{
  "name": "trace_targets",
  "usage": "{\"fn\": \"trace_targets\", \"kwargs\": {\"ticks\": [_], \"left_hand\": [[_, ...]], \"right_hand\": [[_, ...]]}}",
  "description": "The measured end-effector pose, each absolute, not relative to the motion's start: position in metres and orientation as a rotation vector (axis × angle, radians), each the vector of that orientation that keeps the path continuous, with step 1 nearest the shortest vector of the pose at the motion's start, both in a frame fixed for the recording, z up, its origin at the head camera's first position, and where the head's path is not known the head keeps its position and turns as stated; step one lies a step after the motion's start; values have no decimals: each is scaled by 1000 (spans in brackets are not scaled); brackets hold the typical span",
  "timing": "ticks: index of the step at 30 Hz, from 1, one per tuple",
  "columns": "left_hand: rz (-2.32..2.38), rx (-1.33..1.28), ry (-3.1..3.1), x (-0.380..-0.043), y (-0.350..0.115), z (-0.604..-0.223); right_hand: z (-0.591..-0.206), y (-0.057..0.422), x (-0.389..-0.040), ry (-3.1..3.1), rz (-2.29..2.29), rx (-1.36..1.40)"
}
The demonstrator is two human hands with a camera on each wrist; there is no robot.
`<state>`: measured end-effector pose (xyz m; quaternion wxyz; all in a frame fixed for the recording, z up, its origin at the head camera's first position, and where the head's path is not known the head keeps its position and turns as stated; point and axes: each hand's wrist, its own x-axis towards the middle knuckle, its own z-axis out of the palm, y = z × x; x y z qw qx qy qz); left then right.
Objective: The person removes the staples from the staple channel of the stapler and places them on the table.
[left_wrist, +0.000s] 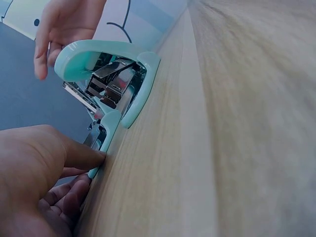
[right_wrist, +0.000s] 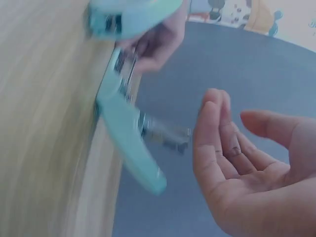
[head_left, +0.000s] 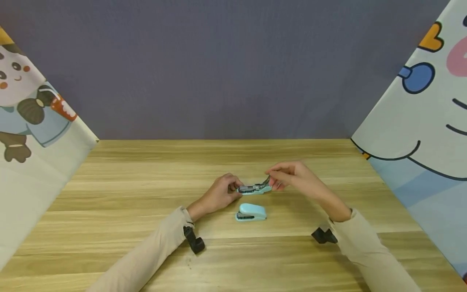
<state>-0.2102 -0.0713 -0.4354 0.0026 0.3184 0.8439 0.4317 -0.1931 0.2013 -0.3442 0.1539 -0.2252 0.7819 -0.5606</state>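
A light-teal stapler lies on the table with its top swung open and its metal inside exposed. My left hand pinches one end of its base between thumb and fingers, which the left wrist view also shows. At the other end is my right hand, beside the raised metal part. Thumb and fingers stand apart in the right wrist view, with a small gap to that metal and nothing between them. A second teal stapler, its cover on, sits nearer to me and hides part of the opened one in the left wrist view.
The wood-grain table meets a grey panel at the back. Printed cartoon sheets hang at the left and right. Black wrist straps are on both sleeves.
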Motion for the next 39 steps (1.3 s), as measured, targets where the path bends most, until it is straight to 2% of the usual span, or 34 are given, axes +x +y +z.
{"fn": "trace_targets", "kwargs": {"ticks": [12, 17, 28, 39], "left_hand": [[1330, 990, 2649, -209, -68, -441], [1336, 1032, 2637, -208, -62, -439], [1362, 1004, 2655, -209, -69, -434], [1369, 984, 2652, -212, -70, -436]], "right_hand": [[-373, 156, -200, 2018, -1505, -570], [-386, 152, -194, 2045, -1487, -494], [-387, 153, -192, 2044, -1557, -404], [-394, 150, -194, 1677, -1861, -216]]}}
